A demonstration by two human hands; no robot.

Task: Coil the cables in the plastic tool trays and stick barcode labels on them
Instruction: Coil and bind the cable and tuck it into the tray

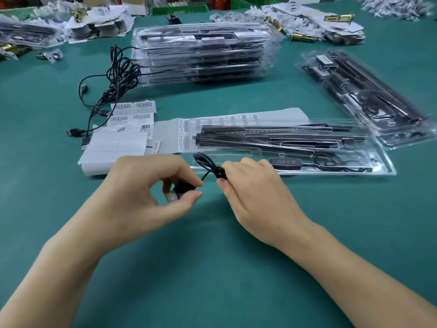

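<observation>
- Head view: the left hand (151,185) pinches a black plug (184,188) between thumb and forefinger. I cannot tell what the pale bit under it is. If that pinch slackens, the free end could spring away and the winding come undone.
- Between the two grips runs a short stretch of cable (205,174). If pulled too hard, it could drag loops out of the bundle.
- The right hand (250,185) clamps the coiled part in its fingertips, with loops poking out just beyond them. So thin a hold on several loops may let some slip.
- Just beyond the right grip lies the clear tray (383,170). The cable seems to lead into it, so a tug might shift it.
</observation>
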